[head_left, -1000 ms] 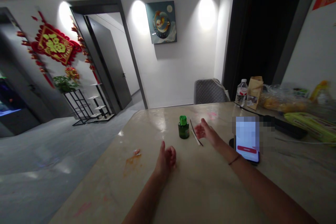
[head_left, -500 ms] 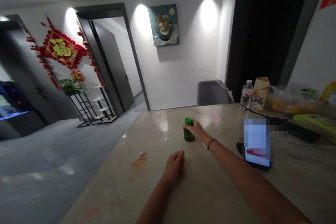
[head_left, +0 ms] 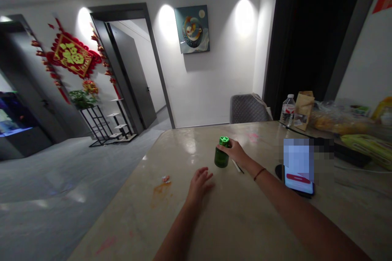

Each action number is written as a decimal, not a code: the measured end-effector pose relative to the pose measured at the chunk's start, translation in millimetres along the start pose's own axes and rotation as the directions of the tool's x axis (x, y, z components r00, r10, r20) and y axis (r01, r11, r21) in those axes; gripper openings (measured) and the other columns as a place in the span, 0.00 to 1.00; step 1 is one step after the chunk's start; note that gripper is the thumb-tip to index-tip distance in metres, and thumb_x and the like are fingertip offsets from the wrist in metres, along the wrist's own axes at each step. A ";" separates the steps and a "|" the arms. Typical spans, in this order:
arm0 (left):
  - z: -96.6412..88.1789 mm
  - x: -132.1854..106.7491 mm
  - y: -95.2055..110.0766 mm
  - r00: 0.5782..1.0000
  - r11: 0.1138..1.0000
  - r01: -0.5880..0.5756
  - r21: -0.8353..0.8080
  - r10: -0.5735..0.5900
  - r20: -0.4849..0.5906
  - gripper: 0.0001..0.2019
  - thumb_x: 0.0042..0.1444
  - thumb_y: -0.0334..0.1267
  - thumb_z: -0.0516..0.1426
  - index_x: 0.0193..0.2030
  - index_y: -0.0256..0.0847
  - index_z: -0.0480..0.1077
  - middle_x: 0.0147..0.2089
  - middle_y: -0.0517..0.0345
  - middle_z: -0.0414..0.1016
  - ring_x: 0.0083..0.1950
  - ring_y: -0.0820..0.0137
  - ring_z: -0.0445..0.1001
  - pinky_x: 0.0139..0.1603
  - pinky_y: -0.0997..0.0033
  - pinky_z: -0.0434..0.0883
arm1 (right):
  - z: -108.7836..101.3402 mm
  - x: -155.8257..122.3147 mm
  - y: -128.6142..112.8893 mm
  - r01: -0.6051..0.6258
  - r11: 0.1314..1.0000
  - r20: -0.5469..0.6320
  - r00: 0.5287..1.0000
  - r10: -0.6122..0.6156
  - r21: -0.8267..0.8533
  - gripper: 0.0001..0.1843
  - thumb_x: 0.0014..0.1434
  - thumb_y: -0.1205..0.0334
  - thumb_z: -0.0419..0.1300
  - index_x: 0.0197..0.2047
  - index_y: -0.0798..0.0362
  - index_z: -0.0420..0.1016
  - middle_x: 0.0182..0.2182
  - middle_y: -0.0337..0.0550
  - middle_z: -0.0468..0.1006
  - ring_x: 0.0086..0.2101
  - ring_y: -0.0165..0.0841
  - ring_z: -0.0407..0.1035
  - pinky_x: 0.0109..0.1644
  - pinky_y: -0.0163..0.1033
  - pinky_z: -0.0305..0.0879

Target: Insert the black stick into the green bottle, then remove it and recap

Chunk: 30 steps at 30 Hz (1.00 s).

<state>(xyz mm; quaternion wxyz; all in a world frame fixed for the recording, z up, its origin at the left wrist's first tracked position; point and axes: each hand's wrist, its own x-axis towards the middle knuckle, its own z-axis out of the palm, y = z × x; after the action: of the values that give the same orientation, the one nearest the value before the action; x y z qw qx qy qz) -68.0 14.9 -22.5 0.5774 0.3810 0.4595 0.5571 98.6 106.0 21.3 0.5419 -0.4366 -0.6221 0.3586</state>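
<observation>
A small green bottle point(head_left: 221, 155) with a bright green cap is tilted toward me over the beige table point(head_left: 245, 220). My right hand point(head_left: 235, 151) is wrapped around its upper part. My left hand point(head_left: 199, 182) rests nearer to me on the tabletop, fingers loosely spread, holding nothing. A thin white and black stick point(head_left: 237, 166) lies on the table just behind my right wrist.
A phone point(head_left: 298, 177) stands propped at the right. Along the right wall sit a water bottle point(head_left: 288, 110), a brown paper bag point(head_left: 304, 107), plastic bags and a yellow-green pack point(head_left: 367, 144). An orange stain point(head_left: 161, 187) marks the table at left. A grey chair point(head_left: 246, 108) stands beyond the far edge.
My right hand reached the green bottle, closed on it and has now tipped it toward me. My left hand went from a loose curl to fingers spread on the table.
</observation>
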 end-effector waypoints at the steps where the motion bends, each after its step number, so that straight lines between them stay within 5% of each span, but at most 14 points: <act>1: -2.6 1.8 4.3 0.998 0.992 0.057 -0.112 -0.059 -0.015 0.13 0.53 0.43 0.50 0.42 0.40 0.63 0.54 0.47 0.62 0.48 0.65 0.70 0.39 0.66 0.72 | -3.2 -3.0 -6.9 0.005 1.000 0.010 1.000 -0.006 0.010 0.19 0.41 0.51 0.63 0.32 0.57 0.70 0.29 0.44 0.74 0.30 0.33 0.67 0.37 0.38 0.64; 8: 4.8 -0.1 14.4 0.933 0.864 0.357 -0.355 -0.312 0.179 0.20 0.55 0.47 0.48 0.52 0.40 0.60 0.48 0.47 0.68 0.44 0.63 0.72 0.45 0.55 0.68 | -19.7 -32.8 -46.2 -0.058 0.978 0.130 0.991 0.032 0.198 0.19 0.41 0.53 0.64 0.34 0.57 0.70 0.30 0.43 0.75 0.32 0.32 0.68 0.38 0.38 0.64; 13: 24.7 -9.2 -2.7 0.898 0.841 0.415 -0.348 -0.316 0.307 0.25 0.55 0.50 0.49 0.57 0.40 0.56 0.42 0.47 0.71 0.41 0.61 0.73 0.43 0.58 0.67 | -16.5 -50.8 -51.2 -0.074 0.970 0.229 0.973 0.020 0.233 0.19 0.43 0.53 0.64 0.36 0.56 0.71 0.32 0.42 0.75 0.33 0.32 0.68 0.39 0.38 0.64; 22: 27.6 -18.8 -0.4 0.840 0.788 0.492 -0.371 -0.319 0.438 0.27 0.55 0.53 0.48 0.54 0.33 0.59 0.44 0.42 0.72 0.35 0.64 0.75 0.29 0.71 0.69 | -6.2 -59.8 -42.3 -0.072 0.983 0.339 0.941 0.011 0.166 0.21 0.44 0.51 0.63 0.37 0.57 0.70 0.30 0.40 0.73 0.31 0.30 0.67 0.37 0.37 0.64; 26: 28.9 -19.1 1.0 0.841 0.772 0.508 -0.382 -0.347 0.415 0.23 0.55 0.53 0.49 0.48 0.36 0.63 0.37 0.49 0.74 0.24 0.74 0.71 0.20 0.79 0.64 | -9.0 -58.6 -43.4 -0.012 0.999 0.315 0.949 -0.005 0.051 0.22 0.46 0.47 0.61 0.37 0.56 0.69 0.31 0.41 0.73 0.32 0.31 0.67 0.36 0.36 0.63; 30: 30.0 -18.5 0.4 0.839 0.765 0.524 -0.374 -0.388 0.382 0.22 0.54 0.54 0.48 0.45 0.37 0.65 0.32 0.52 0.74 0.20 0.77 0.68 0.19 0.80 0.63 | -15.8 -63.4 -56.3 0.111 0.962 0.160 0.984 -0.072 -0.250 0.22 0.55 0.43 0.49 0.37 0.54 0.67 0.32 0.42 0.71 0.30 0.29 0.65 0.35 0.36 0.61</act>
<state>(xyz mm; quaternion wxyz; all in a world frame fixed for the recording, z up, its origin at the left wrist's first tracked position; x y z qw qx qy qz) -38.7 -1.3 -11.5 0.8294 0.1824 0.3049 0.4310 107.4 26.1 52.6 0.4483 -0.4460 -0.7219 0.2812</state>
